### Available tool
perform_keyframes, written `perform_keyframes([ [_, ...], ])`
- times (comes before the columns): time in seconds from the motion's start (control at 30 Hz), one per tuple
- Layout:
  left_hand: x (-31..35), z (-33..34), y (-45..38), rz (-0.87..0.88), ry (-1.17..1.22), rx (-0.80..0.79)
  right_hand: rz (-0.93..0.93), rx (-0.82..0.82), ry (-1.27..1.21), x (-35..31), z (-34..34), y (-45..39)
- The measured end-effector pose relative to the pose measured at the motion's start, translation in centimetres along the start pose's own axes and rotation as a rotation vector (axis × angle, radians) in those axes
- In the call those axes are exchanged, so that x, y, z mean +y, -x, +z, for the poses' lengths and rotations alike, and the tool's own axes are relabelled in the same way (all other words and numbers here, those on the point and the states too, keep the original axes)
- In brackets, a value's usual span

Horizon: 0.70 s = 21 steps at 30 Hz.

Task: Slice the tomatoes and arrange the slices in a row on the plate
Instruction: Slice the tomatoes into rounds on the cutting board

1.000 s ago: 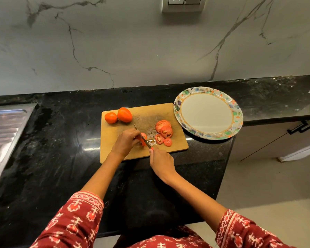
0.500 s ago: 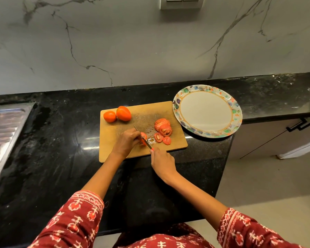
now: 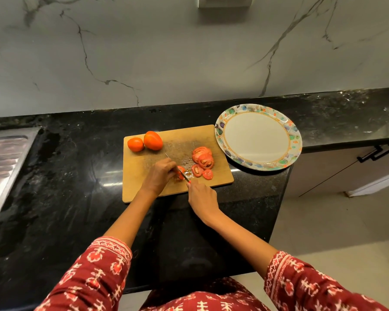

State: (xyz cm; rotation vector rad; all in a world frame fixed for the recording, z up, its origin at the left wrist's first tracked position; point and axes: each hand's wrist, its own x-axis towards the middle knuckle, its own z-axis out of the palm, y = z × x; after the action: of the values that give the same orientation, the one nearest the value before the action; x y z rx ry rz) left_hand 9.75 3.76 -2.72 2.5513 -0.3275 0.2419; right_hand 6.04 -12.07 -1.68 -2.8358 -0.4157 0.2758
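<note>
On the wooden cutting board (image 3: 144, 176), the left hand (image 3: 158, 175) curls over a partly cut tomato piece (image 3: 181, 172) and holds it down, while the right hand (image 3: 202, 197) grips the handle of a small knife (image 3: 177, 168) whose blade crosses that piece. Cut tomato slices (image 3: 202, 160) lie in a loose cluster just right of the blade, and two whole tomatoes (image 3: 145, 141) sit touching at the board's far left corner. The patterned plate (image 3: 294, 140) rests on the black tabletop (image 3: 65, 187) just beside the board's right edge.
</note>
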Motion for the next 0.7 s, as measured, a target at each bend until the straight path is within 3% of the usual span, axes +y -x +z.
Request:
perform_keyframes([
  [0.7, -0.8, 0.1, 0.5, -0.077, 0.008, 0.028, 0.027, -0.064, -0.02, 0.1, 0.9, 0.8],
])
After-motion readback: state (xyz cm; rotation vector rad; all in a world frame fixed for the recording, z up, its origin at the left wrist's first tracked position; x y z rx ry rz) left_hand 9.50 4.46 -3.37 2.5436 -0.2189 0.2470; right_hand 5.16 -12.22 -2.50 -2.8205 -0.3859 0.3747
